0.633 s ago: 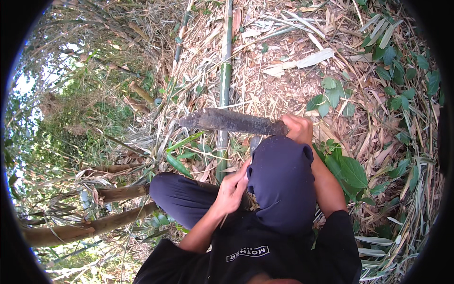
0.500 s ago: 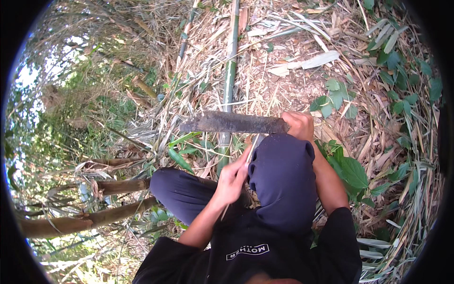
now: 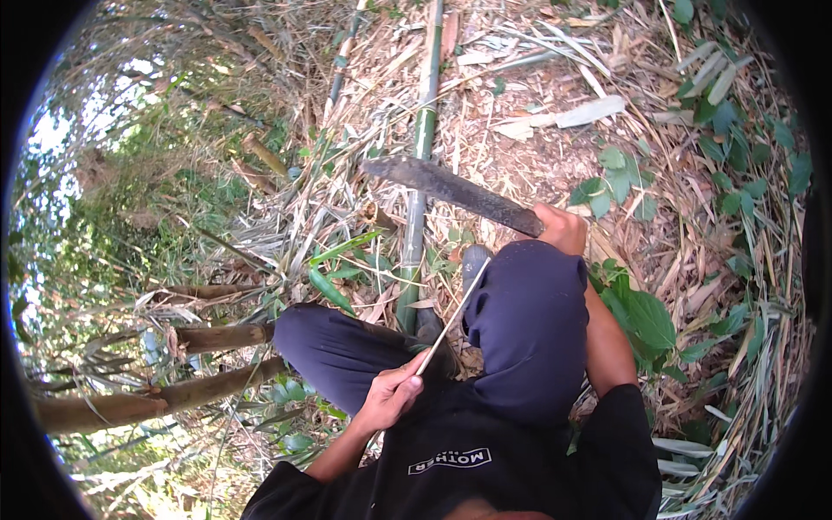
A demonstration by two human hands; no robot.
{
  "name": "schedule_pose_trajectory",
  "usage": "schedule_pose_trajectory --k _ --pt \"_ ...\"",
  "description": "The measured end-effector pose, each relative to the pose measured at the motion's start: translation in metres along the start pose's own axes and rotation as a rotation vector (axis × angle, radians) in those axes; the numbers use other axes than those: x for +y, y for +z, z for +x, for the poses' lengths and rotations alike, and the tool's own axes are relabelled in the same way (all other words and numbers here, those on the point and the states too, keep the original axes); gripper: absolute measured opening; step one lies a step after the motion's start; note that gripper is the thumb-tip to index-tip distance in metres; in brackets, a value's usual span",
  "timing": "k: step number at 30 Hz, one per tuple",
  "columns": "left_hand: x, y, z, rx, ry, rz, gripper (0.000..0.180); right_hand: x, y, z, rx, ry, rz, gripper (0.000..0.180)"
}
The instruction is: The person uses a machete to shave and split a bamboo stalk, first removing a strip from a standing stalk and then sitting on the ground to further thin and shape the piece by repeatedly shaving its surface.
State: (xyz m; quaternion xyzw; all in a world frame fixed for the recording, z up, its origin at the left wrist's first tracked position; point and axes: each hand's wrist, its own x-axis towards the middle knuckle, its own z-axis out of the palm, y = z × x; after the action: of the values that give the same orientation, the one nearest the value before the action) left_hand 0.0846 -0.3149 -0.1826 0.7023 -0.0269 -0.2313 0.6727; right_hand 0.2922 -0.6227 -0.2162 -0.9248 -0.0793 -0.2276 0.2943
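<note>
My right hand (image 3: 562, 229) is closed round the handle of a machete (image 3: 459, 194) beyond my right knee. Its dark, worn blade points left and slightly away, passing above a green bamboo pole on the ground. Close to my belly, my left hand (image 3: 392, 397) grips a thin pale bamboo strip (image 3: 452, 321). The strip slants up and right from my fingers, its far end beside my bent right knee (image 3: 529, 295). Blade and strip are apart. The machete's handle is mostly hidden in my fist.
A long green bamboo pole (image 3: 425, 130) runs away from me along the ground. Two thick brown bamboo stalks (image 3: 217, 340) lie at my left. Split pale pieces (image 3: 589, 111) and dry litter cover the ground ahead. Leafy plants (image 3: 646, 316) grow at right, beside my forearm.
My left hand has drawn back toward my belly with the strip. The machete has moved slightly away and right, its tip now swung farther from me.
</note>
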Motion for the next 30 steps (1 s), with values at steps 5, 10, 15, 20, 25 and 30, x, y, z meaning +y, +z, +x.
schedule_pose_trajectory --k 5,10,15,20,25,30 --pt "0.017 0.002 0.051 0.151 -0.082 -0.147 0.051 -0.013 -0.003 0.006 -0.006 -0.062 0.136 0.042" --pt "0.053 0.01 0.142 0.174 0.17 -0.093 0.04 -0.012 0.004 0.006 0.018 -0.173 0.06 0.049" --pt "0.065 0.014 0.181 0.042 0.232 -0.101 0.041 -0.006 0.001 0.011 0.009 -0.227 0.096 0.046" --pt "0.064 0.029 0.154 0.152 0.292 0.133 0.032 0.0 0.003 0.006 0.011 -0.21 0.148 0.049" --pt "0.026 0.015 0.093 0.039 0.111 0.058 0.048 0.003 0.007 0.005 0.001 -0.173 0.161 0.052" --pt "0.03 0.013 0.096 0.072 0.129 0.113 0.05 0.002 0.009 0.01 0.014 -0.255 0.177 0.055"
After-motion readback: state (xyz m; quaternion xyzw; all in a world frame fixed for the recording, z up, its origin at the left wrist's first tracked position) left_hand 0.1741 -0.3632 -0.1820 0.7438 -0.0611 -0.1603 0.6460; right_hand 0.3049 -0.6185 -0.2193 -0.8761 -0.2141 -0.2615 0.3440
